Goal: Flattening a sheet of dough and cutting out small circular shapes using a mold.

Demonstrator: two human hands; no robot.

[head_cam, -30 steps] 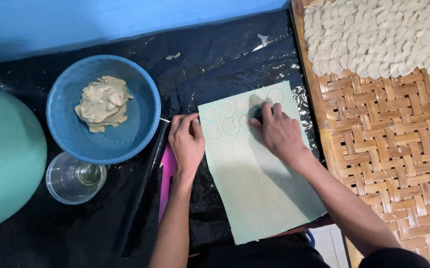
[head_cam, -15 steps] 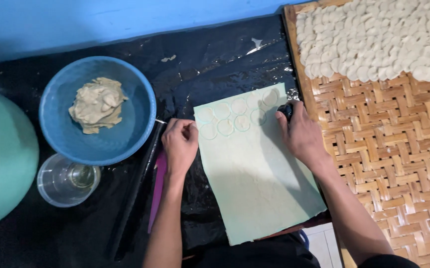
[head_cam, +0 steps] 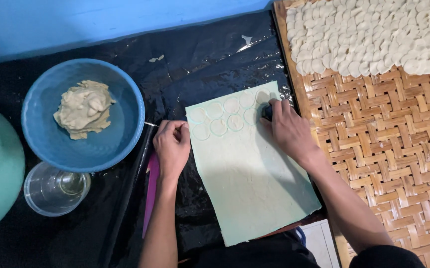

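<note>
Right hand (head_cam: 288, 130) shifted down dough sheet (head_cam: 247, 178) – gripping dark cutter (head_cam: 266, 112); left hand (head_cam: 172, 146) loosely curled, at sheet edge.

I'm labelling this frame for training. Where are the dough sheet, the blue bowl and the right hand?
dough sheet (head_cam: 254, 198): head view, bare uncut middle.
blue bowl (head_cam: 125, 99): head view, inner right wall.
right hand (head_cam: 289, 130): head view, back of the hand.

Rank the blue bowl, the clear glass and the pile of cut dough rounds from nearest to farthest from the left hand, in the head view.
From the left hand:
1. Blue bowl, just to its left.
2. Clear glass, lower left, beyond the bowl.
3. Pile of cut dough rounds, far upper right on the woven tray.
</note>
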